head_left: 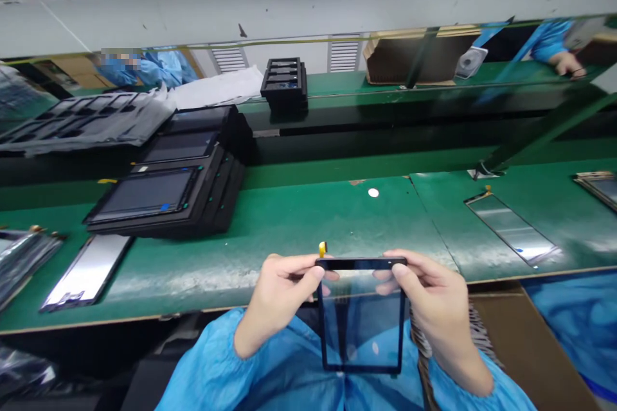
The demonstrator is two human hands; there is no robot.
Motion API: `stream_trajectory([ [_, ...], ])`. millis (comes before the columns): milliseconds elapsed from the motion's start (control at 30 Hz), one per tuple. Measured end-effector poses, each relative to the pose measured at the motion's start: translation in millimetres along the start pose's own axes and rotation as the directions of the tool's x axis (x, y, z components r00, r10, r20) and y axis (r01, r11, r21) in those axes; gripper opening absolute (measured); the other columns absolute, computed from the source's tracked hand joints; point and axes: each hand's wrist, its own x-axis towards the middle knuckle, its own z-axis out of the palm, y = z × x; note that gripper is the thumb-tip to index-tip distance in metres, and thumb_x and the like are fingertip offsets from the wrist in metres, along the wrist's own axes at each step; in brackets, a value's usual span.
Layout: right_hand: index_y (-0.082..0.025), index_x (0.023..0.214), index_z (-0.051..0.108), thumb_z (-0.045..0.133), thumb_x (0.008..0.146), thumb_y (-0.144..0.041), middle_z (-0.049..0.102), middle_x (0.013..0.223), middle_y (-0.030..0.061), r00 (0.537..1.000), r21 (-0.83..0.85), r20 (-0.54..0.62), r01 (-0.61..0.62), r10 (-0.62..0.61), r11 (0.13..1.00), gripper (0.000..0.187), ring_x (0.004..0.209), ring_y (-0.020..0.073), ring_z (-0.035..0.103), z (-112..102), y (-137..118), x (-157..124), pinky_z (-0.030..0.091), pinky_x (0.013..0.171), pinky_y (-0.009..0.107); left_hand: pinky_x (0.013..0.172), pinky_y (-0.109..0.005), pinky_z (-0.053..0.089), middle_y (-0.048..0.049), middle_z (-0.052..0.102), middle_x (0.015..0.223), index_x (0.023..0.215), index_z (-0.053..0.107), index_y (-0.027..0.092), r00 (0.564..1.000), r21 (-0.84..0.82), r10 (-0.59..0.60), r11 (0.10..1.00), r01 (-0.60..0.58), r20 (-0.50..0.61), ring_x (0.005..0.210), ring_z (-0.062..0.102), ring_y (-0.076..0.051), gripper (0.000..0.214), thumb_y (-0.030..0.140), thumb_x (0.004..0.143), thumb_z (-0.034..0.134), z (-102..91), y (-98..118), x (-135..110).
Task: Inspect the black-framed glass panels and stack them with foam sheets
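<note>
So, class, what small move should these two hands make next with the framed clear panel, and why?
Probably bring the panel fully over the green bench: the left hand and right hand pinch it only near its upper corners, and most of it shows against the blue clothing, beyond the bench's edge, so a slip might drop it.

Smooth, clear, glass-like material is framed by a glossy black border on the panel (pixel 364 324). The green tabletop (pixel 308 212) is given a smooth, semi-gloss finish, by which light is reflected in pale patches. The stacked trays (pixel 216 205) are made of matt black, foam-like material. The sleeve (pixel 212 366) is formed of thin, wrinkled blue cloth, and the box (pixel 523 334) of matt brown cardboard.
</note>
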Motion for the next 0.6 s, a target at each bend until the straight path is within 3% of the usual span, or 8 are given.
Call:
stream_trajectory([
  [100,-0.024,0.104,0.084,0.076,0.094,-0.044,0.085,0.078,0.0058,0.997,-0.008,0.079,0.0,0.0,1.0,0.024,0.058,0.0252,0.081,5,0,4,0.069,0.058,0.033,0.072,-0.032,0.068,-0.0131,0.085,0.114,0.122,0.084,0.019,0.997,0.106,0.06,0.993,-0.054,-0.051,0.085,0.083,-0.027,0.034,0.031,0.093,0.072,-2.3,2,1],
  [200,-0.023,0.103,0.085,0.075,0.091,-0.036,0.085,0.078,0.0045,0.971,-0.054,0.24,0.019,-0.005,0.998,0.02,0.059,0.0225,0.08,18,-1,10,0.068,0.059,0.03,0.099,-0.036,0.063,-0.009,0.068,0.151,0.151,0.065,0.032,0.986,0.241,0.169,0.956,-0.166,0.011,0.128,0.072,-0.032,0.071,0.026,0.083,0.083,2.0,8,3],
  [233,-0.023,0.104,0.085,0.077,0.088,-0.034,0.085,0.082,0.0043,0.958,-0.062,0.287,0.024,-0.005,0.998,0.02,0.059,0.0214,0.08,22,-1,13,0.067,0.058,0.029,0.099,-0.036,0.062,-0.008,0.069,0.149,0.157,0.058,0.035,0.982,0.257,0.161,0.949,-0.182,0.1,0.126,0.073,-0.032,0.08,0.024,0.082,0.084,4.1,9,4],
  [300,-0.023,0.106,0.084,0.081,0.082,-0.033,0.086,0.097,0.0051,0.944,-0.043,0.329,0.011,0.003,0.999,0.026,0.059,0.02,0.079,24,-1,19,0.066,0.058,0.028,0.09,-0.035,0.064,-0.0066,0.081,0.127,0.161,0.051,0.036,0.955,0.222,0.083,0.963,-0.151,0.286,0.102,0.082,-0.028,0.08,0.023,0.087,0.079,7.7,9,7],
  [367,-0.023,0.111,0.082,0.082,0.083,-0.039,0.085,0.11,0.0072,0.957,-0.023,0.289,-0.01,0.016,1.0,0.032,0.068,0.0217,0.082,15,1,25,0.067,0.065,0.031,0.073,-0.03,0.064,-0.006,0.086,0.108,0.161,0.051,0.032,0.937,0.131,-0.02,0.991,-0.028,0.348,0.082,0.083,-0.024,0.069,0.024,0.095,0.069,8.3,5,8],
  [433,-0.023,0.109,0.084,0.076,0.089,-0.051,0.085,0.11,0.0099,0.982,-0.075,0.188,-0.007,0.021,0.997,0.036,0.083,0.0268,0.083,-3,7,29,0.069,0.078,0.038,0.06,-0.025,0.061,-0.0112,0.085,0.11,0.153,0.056,0.024,0.963,-0.002,-0.09,0.996,0.093,0.253,0.079,0.083,-0.023,0.055,0.033,0.1,0.065,5.8,-2,9],
  [500,-0.022,0.097,0.087,0.073,0.091,-0.06,0.086,0.102,0.0125,0.995,-0.127,0.088,-0.035,0.046,0.991,0.042,0.091,0.0311,0.083,-23,16,31,0.068,0.085,0.042,0.053,-0.022,0.057,-0.0178,0.084,0.114,0.144,0.058,0.018,0.988,-0.126,-0.114,0.984,0.127,0.106,0.077,0.083,-0.023,0.053,0.046,0.099,0.067,2.0,-9,8],
  [600,-0.02,0.083,0.087,0.074,0.09,-0.062,0.085,0.087,0.0137,0.991,-0.015,0.022,-0.132,0.132,0.991,0.044,0.078,0.0316,0.082,-38,29,28,0.069,0.076,0.041,0.051,-0.022,0.057,-0.0216,0.083,0.111,0.137,0.057,0.015,0.994,-0.215,-0.102,0.972,0.093,-0.033,0.073,0.082,-0.023,0.059,0.054,0.095,0.072,-1.0,-15,5],
])
